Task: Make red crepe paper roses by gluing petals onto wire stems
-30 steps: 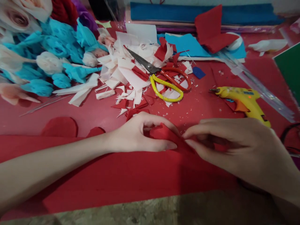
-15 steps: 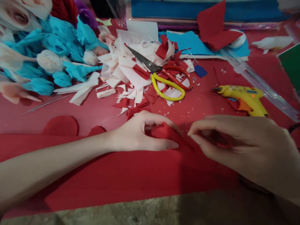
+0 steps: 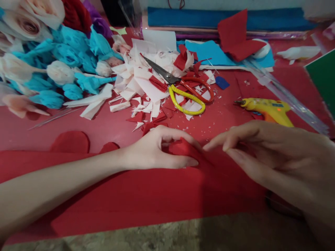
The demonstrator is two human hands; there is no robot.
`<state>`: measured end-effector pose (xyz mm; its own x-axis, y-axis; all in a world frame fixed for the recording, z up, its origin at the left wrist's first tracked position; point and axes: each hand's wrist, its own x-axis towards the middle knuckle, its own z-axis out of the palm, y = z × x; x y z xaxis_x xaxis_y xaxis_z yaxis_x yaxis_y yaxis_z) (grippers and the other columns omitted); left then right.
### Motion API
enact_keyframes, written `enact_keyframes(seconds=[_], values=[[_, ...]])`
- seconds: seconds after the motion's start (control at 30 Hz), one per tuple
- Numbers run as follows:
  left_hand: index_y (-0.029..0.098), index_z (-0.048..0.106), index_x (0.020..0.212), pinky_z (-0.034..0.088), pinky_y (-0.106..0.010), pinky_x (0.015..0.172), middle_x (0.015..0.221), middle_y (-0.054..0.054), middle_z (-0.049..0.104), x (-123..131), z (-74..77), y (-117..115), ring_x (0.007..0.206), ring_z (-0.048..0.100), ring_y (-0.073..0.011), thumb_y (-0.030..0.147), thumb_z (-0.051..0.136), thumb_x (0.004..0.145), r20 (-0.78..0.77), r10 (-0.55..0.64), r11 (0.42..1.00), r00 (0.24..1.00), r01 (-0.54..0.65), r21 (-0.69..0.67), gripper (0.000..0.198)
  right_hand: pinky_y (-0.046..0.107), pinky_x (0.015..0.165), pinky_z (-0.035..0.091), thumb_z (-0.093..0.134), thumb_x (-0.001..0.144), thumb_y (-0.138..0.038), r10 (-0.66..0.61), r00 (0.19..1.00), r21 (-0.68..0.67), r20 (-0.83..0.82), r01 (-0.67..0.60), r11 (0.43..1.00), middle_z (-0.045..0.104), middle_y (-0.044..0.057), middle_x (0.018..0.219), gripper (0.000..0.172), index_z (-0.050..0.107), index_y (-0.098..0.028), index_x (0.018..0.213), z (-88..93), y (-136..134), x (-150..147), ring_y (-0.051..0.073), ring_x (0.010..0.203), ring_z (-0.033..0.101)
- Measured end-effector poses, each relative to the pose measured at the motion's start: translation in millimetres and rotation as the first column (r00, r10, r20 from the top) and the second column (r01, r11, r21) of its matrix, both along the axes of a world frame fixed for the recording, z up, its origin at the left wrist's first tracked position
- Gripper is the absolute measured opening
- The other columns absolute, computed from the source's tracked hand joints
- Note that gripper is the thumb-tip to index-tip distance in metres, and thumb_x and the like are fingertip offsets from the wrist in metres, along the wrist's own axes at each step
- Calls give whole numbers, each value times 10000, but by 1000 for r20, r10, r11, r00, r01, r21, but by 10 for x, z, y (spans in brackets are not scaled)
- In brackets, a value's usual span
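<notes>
My left hand (image 3: 157,148) rests on the red sheet, its thumb and fingers curled around a folded piece of red crepe paper (image 3: 183,148). The paper narrows to a point toward the right. Close by on the right is my right hand (image 3: 269,157), thumb and index tips together, another finger stretched out to the left hand's fingertips. Whether anything is in that pinch is too small to see. Under both hands lies a large red crepe paper sheet (image 3: 136,198). Two rounded red paper pieces (image 3: 70,142) lie beyond my left forearm.
Scissors (image 3: 178,83) with red and yellow handles lie on white and red paper scraps (image 3: 149,78). A yellow glue gun (image 3: 269,107) lies at the right. Blue and cream paper flowers (image 3: 68,52) are heaped at the left. A blue paper stack (image 3: 222,18) is at the back.
My right hand has shifted slightly; one finger now reaches out to the left hand's fingertips, while thumb and index have drawn back to the right. My left hand keeps its hold.
</notes>
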<state>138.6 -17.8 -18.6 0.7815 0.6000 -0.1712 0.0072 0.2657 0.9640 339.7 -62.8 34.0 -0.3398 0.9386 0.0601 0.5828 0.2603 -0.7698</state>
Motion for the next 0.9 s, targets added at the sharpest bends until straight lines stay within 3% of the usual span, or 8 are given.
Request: enact_keyframes(seconds=[0.37,0.6,0.9], values=[[137,627,873,496,-62,653,852,4,698,7,-8,-9,748,657,-70,58,658,669,12,25,1000,1000,-25,6,222,196,500,469,520,802,-175,-6,1000,-77,-29,3,997,639,-6,833,72,573,-221,821,-11,5,-24,150,747,631],[144,626,877,490,-49,663,847,22,697,12,-10,-3,754,653,-58,49,651,677,25,13,1000,1000,-13,18,223,195,456,448,535,794,-185,14,996,-43,-92,-18,999,633,3,812,31,559,-204,788,-19,-2,-13,152,730,628],[136,626,872,498,-52,648,859,11,703,14,-19,-3,759,661,-67,32,650,665,39,21,1000,999,-22,15,233,149,651,502,498,807,-146,43,997,4,-62,-43,999,596,10,915,59,534,-176,842,-2,-33,-14,115,860,596]])
